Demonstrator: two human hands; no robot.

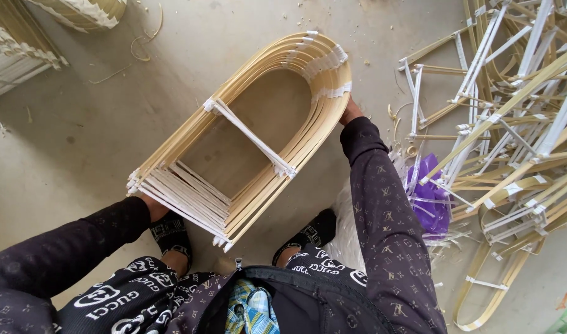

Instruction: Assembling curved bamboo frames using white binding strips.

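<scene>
One stack of arched bamboo frames [246,139], held between left hand [152,207] and right hand [350,113].

The person wears a dark long-sleeved top [382,235] scattered with small pale monogram marks, dark trousers [129,303] bearing large white lettering at the lower left of the frame, a blue-and-yellow checked cloth [249,309] at the waist, and dark patterned sandals [172,235].

1. The left hand [152,207] is gripping the near, straight end of the stack of arched bamboo frames [246,133] — mostly hidden beneath it.
2. The right hand [349,112] is clasping the stack's curved far end, arm outstretched, sleeve dark.
</scene>
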